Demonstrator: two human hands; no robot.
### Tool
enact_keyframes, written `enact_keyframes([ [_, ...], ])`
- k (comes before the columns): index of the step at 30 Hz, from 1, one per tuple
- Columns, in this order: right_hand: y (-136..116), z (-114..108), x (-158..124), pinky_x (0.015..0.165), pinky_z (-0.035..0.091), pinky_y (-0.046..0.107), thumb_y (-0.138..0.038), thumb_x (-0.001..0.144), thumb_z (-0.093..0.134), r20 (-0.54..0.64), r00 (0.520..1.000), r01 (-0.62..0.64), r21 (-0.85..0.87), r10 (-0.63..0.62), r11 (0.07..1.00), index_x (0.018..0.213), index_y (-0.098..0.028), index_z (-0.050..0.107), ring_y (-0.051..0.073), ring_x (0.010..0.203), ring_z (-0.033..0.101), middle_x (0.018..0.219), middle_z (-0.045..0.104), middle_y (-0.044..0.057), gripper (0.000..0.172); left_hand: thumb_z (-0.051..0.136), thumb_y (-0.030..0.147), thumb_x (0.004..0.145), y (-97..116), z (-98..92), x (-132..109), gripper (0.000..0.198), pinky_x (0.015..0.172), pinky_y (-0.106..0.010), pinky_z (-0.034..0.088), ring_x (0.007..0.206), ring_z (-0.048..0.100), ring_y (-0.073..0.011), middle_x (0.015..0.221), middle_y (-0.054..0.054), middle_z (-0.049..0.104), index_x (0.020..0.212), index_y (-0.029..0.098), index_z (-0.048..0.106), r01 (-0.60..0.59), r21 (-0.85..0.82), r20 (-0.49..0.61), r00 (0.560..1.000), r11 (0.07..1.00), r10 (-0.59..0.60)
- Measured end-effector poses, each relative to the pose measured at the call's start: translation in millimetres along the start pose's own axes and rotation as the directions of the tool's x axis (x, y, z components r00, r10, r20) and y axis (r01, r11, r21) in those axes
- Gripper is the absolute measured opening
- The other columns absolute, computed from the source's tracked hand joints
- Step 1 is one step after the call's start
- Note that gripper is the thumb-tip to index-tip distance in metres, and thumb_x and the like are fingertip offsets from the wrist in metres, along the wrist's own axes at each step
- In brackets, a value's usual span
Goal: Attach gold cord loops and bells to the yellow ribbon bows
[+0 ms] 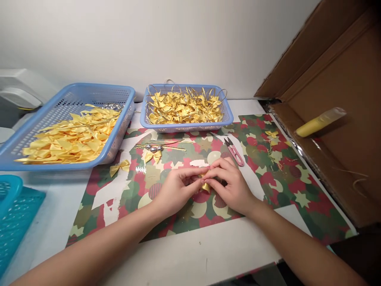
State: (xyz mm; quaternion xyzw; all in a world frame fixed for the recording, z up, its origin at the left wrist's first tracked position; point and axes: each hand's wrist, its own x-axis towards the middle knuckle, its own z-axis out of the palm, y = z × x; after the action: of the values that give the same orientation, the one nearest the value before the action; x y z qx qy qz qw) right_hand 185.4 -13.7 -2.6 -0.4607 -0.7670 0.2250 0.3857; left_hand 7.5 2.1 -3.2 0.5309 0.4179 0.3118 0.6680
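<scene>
Over the patterned paper, my left hand (pixel 181 186) and my right hand (pixel 228 183) meet fingertip to fingertip around a yellow ribbon bow (pixel 206 187). Both hands are closed in a pinch on it, and the fingers hide most of the bow. Just beyond my right hand lie pink thread snips (pixel 234 152). Left of the hands, a loose yellow bow (pixel 152 156) rests beside several silver bells (pixel 154 148) and gold cords (pixel 162 143). Another yellow bow (pixel 119 168) lies farther left.
A blue basket (pixel 119 135) on the left holds yellow bows and silver bells. Behind, a second blue basket (pixel 187 128) is heaped with corded bows. A teal basket (pixel 24 222) stands front left. Cardboard (pixel 333 167) walls the right side, with a yellow-filled tube (pixel 320 122) against it.
</scene>
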Motion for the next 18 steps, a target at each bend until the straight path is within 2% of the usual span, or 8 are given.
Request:
enact_keyframes([
  [3, 0, -1, 1, 0.076, 0.048, 0.033, -0.008, 0.088, 0.058, -0.035, 0.999, 0.021, 0.086, -0.018, 0.996, 0.080, -0.022, 0.066, 0.019, 0.086, 0.054, 0.086, 0.061, 0.003, 0.018, 0.064, 0.027, 0.085, 7, 0.7, -2, 0.030, 0.067, -0.027, 0.057, 0.081, 0.069, -0.0191, 0.099, -0.008, 0.076, 0.111, 0.018, 0.075, -0.032, 0.073, 0.029, 0.999, 0.997, 0.030],
  [7, 0, -2, 1, 0.079, 0.050, 0.034, -0.012, 0.089, 0.059, -0.090, 0.996, 0.029, 0.273, -0.004, 0.961, 0.082, -0.024, 0.066, 0.017, 0.087, 0.058, 0.089, 0.060, 0.002, 0.015, 0.063, 0.024, 0.083, 21, -0.4, -5, 0.029, 0.060, -0.025, 0.053, 0.072, 0.066, -0.0170, 0.095, -0.007, 0.077, 0.108, 0.018, 0.076, -0.073, 0.261, -0.009, 0.997, 0.963, 0.078],
  [9, 0, 0, 2, 0.083, 0.050, 0.036, -0.014, 0.089, 0.062, -0.095, 0.995, 0.027, 0.337, 0.006, 0.941, 0.086, -0.025, 0.067, 0.018, 0.091, 0.060, 0.092, 0.062, 0.002, 0.012, 0.062, 0.023, 0.083, 26, -2.9, -5, 0.029, 0.057, -0.024, 0.051, 0.068, 0.064, -0.0155, 0.090, -0.006, 0.076, 0.108, 0.018, 0.076, -0.100, 0.302, -0.017, 0.994, 0.948, 0.110],
  [12, -1, 3, 4, 0.090, 0.048, 0.039, -0.015, 0.086, 0.065, -0.102, 0.995, 0.041, 0.325, -0.008, 0.945, 0.089, -0.026, 0.070, 0.019, 0.098, 0.059, 0.097, 0.062, 0.003, 0.013, 0.063, 0.026, 0.083, 27, -6.6, -5, 0.031, 0.059, -0.025, 0.052, 0.070, 0.065, -0.0162, 0.092, -0.007, 0.076, 0.110, 0.017, 0.075, -0.146, 0.264, 0.008, 0.989, 0.953, 0.150],
  [15, -3, 7, 5, 0.087, 0.048, 0.039, -0.017, 0.086, 0.065, -0.140, 0.990, 0.045, 0.268, -0.008, 0.962, 0.084, -0.027, 0.072, 0.019, 0.094, 0.058, 0.094, 0.059, 0.003, 0.012, 0.065, 0.028, 0.081, 29, -7.6, -6, 0.034, 0.060, -0.026, 0.053, 0.071, 0.067, -0.0179, 0.091, -0.008, 0.077, 0.111, 0.016, 0.075, -0.149, 0.226, 0.020, 0.989, 0.963, 0.149],
  [18, -6, 8, 8, 0.088, 0.048, 0.041, -0.019, 0.087, 0.065, -0.189, 0.981, 0.084, 0.272, -0.032, 0.959, 0.080, -0.027, 0.071, 0.020, 0.093, 0.060, 0.088, 0.065, 0.003, 0.011, 0.064, 0.025, 0.081, 37, -6.6, -8, 0.031, 0.060, -0.025, 0.051, 0.070, 0.065, -0.0170, 0.090, -0.007, 0.077, 0.107, 0.017, 0.077, -0.181, 0.264, 0.016, 0.983, 0.947, 0.183],
])
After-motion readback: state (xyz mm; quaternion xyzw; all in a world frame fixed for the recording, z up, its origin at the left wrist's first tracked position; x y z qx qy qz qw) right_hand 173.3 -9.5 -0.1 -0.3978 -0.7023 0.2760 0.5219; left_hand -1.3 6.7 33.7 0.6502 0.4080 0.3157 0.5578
